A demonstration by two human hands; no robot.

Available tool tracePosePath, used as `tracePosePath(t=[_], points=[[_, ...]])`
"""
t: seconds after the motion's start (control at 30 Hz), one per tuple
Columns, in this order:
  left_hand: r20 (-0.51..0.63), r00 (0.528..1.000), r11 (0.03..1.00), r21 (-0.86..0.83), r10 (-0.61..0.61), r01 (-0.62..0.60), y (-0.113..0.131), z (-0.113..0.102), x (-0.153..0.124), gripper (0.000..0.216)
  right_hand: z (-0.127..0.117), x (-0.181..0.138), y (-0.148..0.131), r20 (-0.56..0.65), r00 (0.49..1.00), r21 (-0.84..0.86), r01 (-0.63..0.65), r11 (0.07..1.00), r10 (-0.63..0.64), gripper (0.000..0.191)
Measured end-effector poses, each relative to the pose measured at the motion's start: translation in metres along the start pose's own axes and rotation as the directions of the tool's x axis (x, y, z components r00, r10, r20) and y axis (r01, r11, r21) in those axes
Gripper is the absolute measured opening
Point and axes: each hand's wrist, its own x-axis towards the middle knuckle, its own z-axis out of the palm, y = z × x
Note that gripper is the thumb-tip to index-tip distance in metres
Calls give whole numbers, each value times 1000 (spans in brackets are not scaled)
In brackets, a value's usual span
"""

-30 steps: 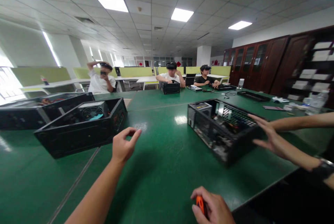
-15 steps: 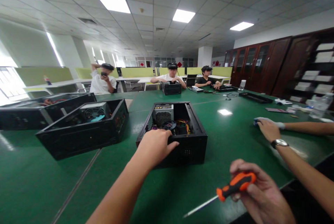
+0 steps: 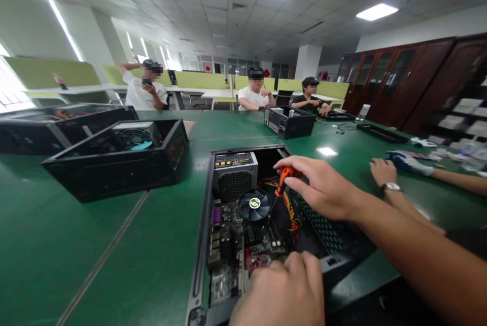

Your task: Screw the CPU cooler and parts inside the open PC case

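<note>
An open black computer case [image 3: 201, 245] lies flat on the green table [image 3: 114, 265] right in front of me, showing its motherboard, a round cooler fan [image 3: 254, 204] and a grey power supply [image 3: 235, 174]. My right hand [image 3: 323, 189] reaches in from the right, closed round an orange-handled screwdriver [image 3: 284, 176] whose tip points down beside the fan. My left hand [image 3: 283, 293] sits at the near end of the case, fingers curled over its edge above the motherboard.
Two more open black cases [image 3: 114, 164] [image 3: 57, 128] lie to the left, and another [image 3: 289, 120] stands farther back. A co-worker's hand [image 3: 382, 171] with a wristwatch rests on the table at right, near a glove [image 3: 409, 164]. Three people sit at the far side.
The case has been pulled close to me, and my view has dipped down into it. My right hand brought the screwdriver up over the case interior. My left hand shifted to the near end.
</note>
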Motion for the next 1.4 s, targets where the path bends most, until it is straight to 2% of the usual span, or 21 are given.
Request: tracePosePath(t=[0.27,0.53,0.7,0.87,0.97,1.03,1.1,1.13,1.2,1.3,1.37,1.4], points=[[-150,989,1000,18,-14,17,3,12,-2,12,11,6,1,104,994,-41,-18,999,22,31],[-200,980,999,33,4,3,2,19,0,11,14,4,6,145,989,-55,-34,998,42,30],[-188,982,1000,24,4,1,2,20,-1,10,11,2,3,75,995,-50,-58,997,61,29],[-167,986,1000,6,-9,10,2,19,0,11,17,3,6,79,997,-52,-21,998,25,29],[-96,995,1000,-8,-10,9,2,12,3,9,20,8,7,49,999,-67,-10,998,13,22],[-21,1000,1000,-28,-14,14,3,6,4,11,18,13,2,72,997,-81,1,997,5,18],[-1,1000,999,-37,-19,19,3,3,4,14,15,20,-8,118,993,-75,24,997,-15,15],[-39,999,999,-22,-25,25,3,3,3,17,14,24,-15,142,989,-60,39,997,-31,16],[-193,981,998,49,-18,28,4,7,3,27,16,31,-27,171,983,-29,70,997,-64,21],[-433,891,978,204,134,-48,14,22,5,35,25,39,-38,194,974,-18,123,992,-117,23],[-513,821,959,247,249,-137,29,37,3,33,33,43,-38,203,970,-25,144,989,-137,23],[-544,802,965,210,248,-156,37,45,0,33,37,44,-36,207,969,-28,148,989,-139,23]])
